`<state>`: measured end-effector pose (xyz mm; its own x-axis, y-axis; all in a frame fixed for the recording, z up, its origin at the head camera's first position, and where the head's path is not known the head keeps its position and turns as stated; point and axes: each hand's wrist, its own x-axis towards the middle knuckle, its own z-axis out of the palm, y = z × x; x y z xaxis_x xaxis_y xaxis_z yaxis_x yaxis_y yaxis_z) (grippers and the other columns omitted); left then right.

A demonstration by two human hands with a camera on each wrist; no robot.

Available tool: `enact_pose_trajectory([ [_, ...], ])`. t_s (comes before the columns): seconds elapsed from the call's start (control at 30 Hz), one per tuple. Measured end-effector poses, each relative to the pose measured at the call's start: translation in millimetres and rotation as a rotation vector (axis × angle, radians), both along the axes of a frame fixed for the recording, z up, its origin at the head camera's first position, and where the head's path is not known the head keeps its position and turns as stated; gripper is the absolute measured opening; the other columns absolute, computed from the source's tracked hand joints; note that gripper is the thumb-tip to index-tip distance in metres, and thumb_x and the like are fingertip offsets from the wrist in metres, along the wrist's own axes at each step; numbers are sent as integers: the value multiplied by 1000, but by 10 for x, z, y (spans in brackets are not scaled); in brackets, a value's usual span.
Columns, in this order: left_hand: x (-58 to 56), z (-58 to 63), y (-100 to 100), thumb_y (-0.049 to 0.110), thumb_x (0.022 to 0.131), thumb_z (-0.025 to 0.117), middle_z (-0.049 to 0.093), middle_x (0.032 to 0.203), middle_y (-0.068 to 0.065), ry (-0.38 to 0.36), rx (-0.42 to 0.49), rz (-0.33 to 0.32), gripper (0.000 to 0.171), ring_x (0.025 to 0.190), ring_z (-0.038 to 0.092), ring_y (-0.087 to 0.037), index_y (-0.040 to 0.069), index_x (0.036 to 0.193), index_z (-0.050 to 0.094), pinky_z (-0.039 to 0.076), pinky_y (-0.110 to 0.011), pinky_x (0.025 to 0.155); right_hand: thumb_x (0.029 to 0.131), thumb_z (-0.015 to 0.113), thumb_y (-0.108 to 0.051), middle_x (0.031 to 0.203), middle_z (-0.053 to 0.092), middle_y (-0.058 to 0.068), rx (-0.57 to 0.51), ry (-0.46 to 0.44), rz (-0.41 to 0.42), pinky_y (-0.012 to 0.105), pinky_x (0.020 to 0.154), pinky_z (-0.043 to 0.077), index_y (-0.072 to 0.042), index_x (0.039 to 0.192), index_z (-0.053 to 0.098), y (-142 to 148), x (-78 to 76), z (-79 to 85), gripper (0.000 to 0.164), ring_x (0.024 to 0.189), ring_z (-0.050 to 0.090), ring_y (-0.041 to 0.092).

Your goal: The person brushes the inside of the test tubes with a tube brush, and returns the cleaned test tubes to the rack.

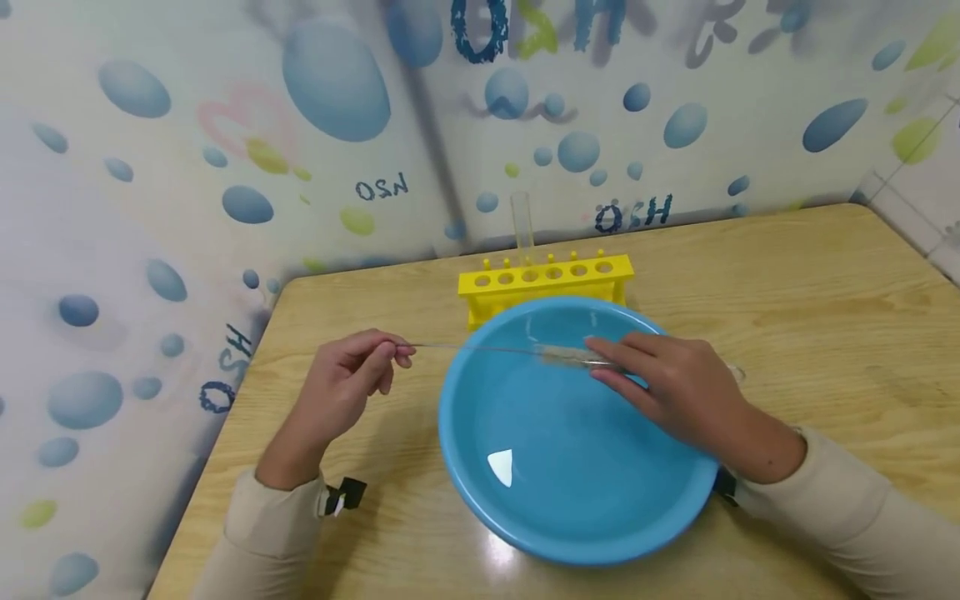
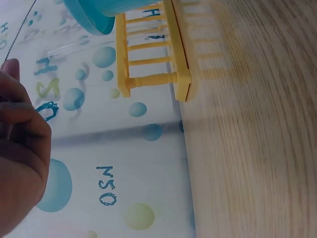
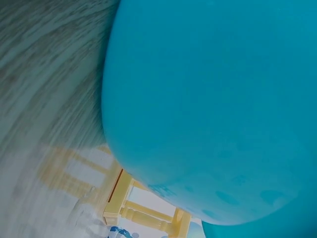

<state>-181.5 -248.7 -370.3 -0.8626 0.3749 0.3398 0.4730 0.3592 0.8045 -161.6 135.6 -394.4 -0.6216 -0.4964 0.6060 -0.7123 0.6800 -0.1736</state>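
My left hand pinches the end of a thin wire handle between thumb and fingers, left of the blue basin. In the left wrist view the wire looks twisted. It runs right to the pale bristles of a test tube brush, held level over the basin. My right hand grips a clear glass test tube above the basin's right side, the bristles at its fingertips. The fingers hide most of this tube. The right wrist view shows the basin's outer wall, not the hand.
A yellow test tube rack stands just behind the basin, with one clear tube upright in it. The wooden table meets a patterned wall covering at the back and left. Dark wrist straps sit at both cuffs.
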Motion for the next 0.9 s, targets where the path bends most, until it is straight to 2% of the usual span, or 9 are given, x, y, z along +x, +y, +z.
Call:
enact_pose_trajectory([
  [0.23, 10, 13, -24, 6, 105, 48, 67, 88, 13, 15, -38, -11, 22, 58, 52, -12, 0, 105, 69, 43, -26, 51, 102, 30, -59, 79, 69, 0, 3, -16, 38, 16, 51, 45, -12, 120, 72, 9, -3, 6, 66, 58, 58, 6],
  [0.47, 20, 32, -8, 6, 105, 48, 68, 94, 12, 23, -77, -50, 23, 60, 55, -12, 2, 107, 70, 44, -26, 52, 102, 30, -60, 78, 69, 0, 5, -38, 36, 13, 50, 43, -12, 120, 73, 24, 10, 24, 66, 55, 55, 4],
  [0.63, 2, 32, -1, 6, 105, 47, 69, 94, 10, 1, -53, -85, 24, 61, 56, -13, -1, 109, 69, 44, -26, 52, 102, 32, -59, 82, 73, 1, -17, -41, 41, 16, 51, 47, -11, 119, 73, 28, 6, 30, 65, 59, 64, 8],
  [0.73, -12, 25, -7, 7, 106, 46, 70, 90, 8, -20, -45, -114, 24, 61, 56, -13, 1, 110, 69, 44, -26, 52, 101, 33, -59, 86, 75, 2, -26, -40, 44, 17, 53, 50, -11, 118, 73, 29, 1, 28, 65, 63, 69, 11],
  [0.9, -11, -37, -14, 8, 106, 46, 70, 83, 3, -59, -65, -132, 24, 62, 56, -14, 5, 112, 69, 45, -26, 53, 101, 33, -60, 86, 75, 1, -18, -41, 46, 17, 53, 50, -12, 118, 73, 16, -3, 10, 65, 62, 69, 11],
])
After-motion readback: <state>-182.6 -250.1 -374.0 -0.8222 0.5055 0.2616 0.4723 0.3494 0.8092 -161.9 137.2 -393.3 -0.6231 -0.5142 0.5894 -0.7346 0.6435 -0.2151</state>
